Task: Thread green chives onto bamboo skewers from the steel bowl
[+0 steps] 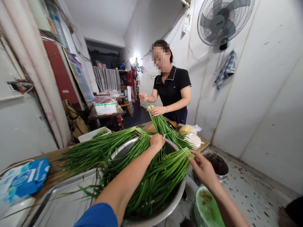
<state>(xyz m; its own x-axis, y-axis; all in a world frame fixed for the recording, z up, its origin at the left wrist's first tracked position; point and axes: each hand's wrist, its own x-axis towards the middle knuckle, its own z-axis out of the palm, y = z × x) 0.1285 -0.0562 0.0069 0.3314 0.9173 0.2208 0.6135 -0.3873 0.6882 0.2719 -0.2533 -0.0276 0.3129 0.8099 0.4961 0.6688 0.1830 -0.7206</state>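
A large metal basin (178,192) in front of me holds long garlic chives (151,189), pale stem ends toward the right. My left hand (157,142) is closed round some chive stems over the basin's far part; a pale tip pokes out beside its fingers. At the basin's right edge, my right hand (201,164) pinches at the pale ends of the big bunch, thumb below and fingers above. Whether it grips one stem or more is too small to tell. Another pile of chives (101,146) lies on the wooden table beyond the basin.
Across the table a person in a black shirt (174,85) holds a chive bunch (163,124). A metal tray (68,195) and blue packet (30,178) lie left. Plastic bags (193,138) sit at the table's right end. A green-lined bin (204,201) and a bucket (216,164) stand on the floor.
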